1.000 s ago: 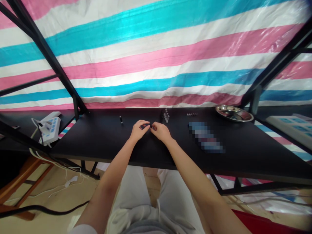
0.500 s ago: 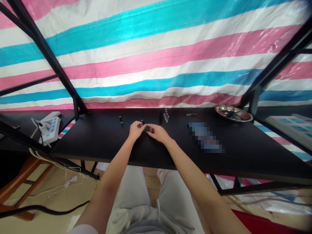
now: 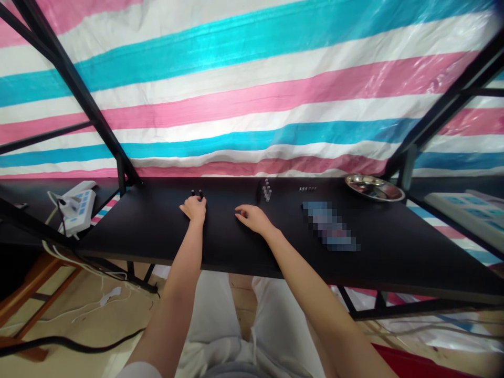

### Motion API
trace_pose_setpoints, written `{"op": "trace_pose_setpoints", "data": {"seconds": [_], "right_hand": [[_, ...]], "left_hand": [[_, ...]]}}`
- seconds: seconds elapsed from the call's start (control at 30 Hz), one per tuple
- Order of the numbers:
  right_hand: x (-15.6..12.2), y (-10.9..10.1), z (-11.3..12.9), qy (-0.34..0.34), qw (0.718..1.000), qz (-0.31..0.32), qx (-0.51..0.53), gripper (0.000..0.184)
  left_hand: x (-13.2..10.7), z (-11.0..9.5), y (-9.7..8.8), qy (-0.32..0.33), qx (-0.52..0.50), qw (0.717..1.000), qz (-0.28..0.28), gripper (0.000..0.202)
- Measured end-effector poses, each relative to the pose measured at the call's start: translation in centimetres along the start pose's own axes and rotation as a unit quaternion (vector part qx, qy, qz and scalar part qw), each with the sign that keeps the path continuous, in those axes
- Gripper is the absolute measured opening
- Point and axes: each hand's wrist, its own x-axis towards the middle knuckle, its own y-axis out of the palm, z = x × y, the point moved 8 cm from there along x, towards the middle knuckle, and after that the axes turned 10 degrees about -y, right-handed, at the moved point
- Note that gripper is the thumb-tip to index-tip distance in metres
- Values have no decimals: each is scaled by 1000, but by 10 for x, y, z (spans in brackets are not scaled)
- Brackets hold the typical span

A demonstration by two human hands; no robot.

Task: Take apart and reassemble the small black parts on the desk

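My left hand (image 3: 193, 208) is over the left half of the black table, its fingers closed round a small black tube (image 3: 201, 195) with a light tip. Just left of it stands another small black tube (image 3: 192, 192), partly hidden behind the fingers. My right hand (image 3: 253, 217) rests at the table's middle, loosely curled, thumb and forefinger apart, and nothing shows between them. Beyond it stand several small clear-and-grey pieces (image 3: 267, 190) in a cluster, beside a dark upright piece (image 3: 259, 191).
A short row of small silvery pieces (image 3: 307, 188) lies farther right. A blurred blue packet-like item (image 3: 329, 226) is in front of it. A round metal tray (image 3: 374, 197) sits at the back right. A white power strip (image 3: 80, 210) is at left, beyond the black table's (image 3: 137, 231) edge.
My hands were together at the table's middle. My left hand has moved left with the black tube, beside the standing one. My right hand has stayed nearly in place.
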Motion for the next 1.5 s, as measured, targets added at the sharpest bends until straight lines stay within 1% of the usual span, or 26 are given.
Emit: {"op": "trace_pose_setpoints", "data": {"seconds": [0.23, 0.33, 0.4, 0.47, 0.57, 0.63, 0.67, 0.7, 0.77, 0.8, 0.87, 0.97, 1.0, 1.07, 1.13, 1.17, 1.23, 1.27, 1.3, 1.37, 1.4, 1.43, 1.5], "right_hand": [[0, -3, 1, 6, 1000, -5, 1, 22], [-1, -13, 7, 9, 999, -35, -6, 20], [-3, -27, 10, 19, 996, -86, -27, 22], [-10, -47, 10, 46, 984, -164, -57, 27], [-25, -79, 0, 115, 948, -283, -89, 28], [-36, -94, -16, 182, 922, -325, -107, 23], [-40, -98, -25, 220, 912, -326, -114, 20], [-43, -99, -36, 260, 906, -314, -114, 20], [-46, -92, -56, 322, 906, -251, -109, 27], [-47, -88, -63, 342, 907, -218, -113, 29], [-47, -79, -72, 358, 911, -163, -125, 31], [-46, -70, -75, 351, 916, -129, -148, 29], [-46, -69, -75, 347, 916, -126, -155, 28], [-44, -67, -75, 339, 918, -125, -163, 28], [-42, -66, -76, 332, 919, -129, -166, 28], [-41, -65, -77, 331, 919, -131, -167, 27], [-41, -64, -81, 335, 918, -135, -165, 27], [-40, -64, -83, 338, 917, -136, -163, 27], [-40, -63, -86, 339, 917, -136, -160, 27], [-39, -62, -89, 338, 918, -137, -155, 27], [-38, -62, -90, 336, 919, -137, -153, 27], [-37, -62, -91, 333, 920, -137, -152, 27], [-36, -62, -93, 329, 922, -137, -151, 26]], "left_hand": [[5, 4, 0, -21, -2, 1000, 8, 26], [5, 4, 0, -23, 0, 1000, 11, 26], [5, 4, 0, -24, 4, 1000, 12, 26], [5, 4, -1, -24, 7, 1000, 14, 26], [4, 4, -2, -22, 10, 1000, 18, 25], [3, 4, -2, -20, 12, 1000, 20, 25], [3, 4, -2, -21, 13, 999, 20, 25], [3, 4, -1, -21, 14, 999, 22, 24], [3, 5, 0, -24, 15, 999, 25, 24], [4, 6, 0, -25, 16, 999, 27, 23], [4, 7, 1, -26, 17, 999, 28, 23], [1, 6, -1, -18, 14, 1000, 21, 21], [-2, 2, -2, -4, 10, 1000, 18, 21], [-13, -11, -4, 55, -2, 998, 11, 23], [-35, -35, -4, 161, -13, 987, 5, 25], [-49, -48, -2, 219, -16, 975, 9, 26], [-82, -71, 5, 329, -19, 944, 28, 25], [-101, -81, 10, 385, -18, 922, 38, 26], [-118, -90, 14, 436, -11, 899, 45, 30], [-148, -103, 24, 515, 14, 855, 59, 38], [-159, -107, 29, 540, 25, 838, 68, 40], [-164, -110, 33, 544, 34, 835, 71, 44], [-165, -115, 40, 522, 47, 848, 78, 51]]}}
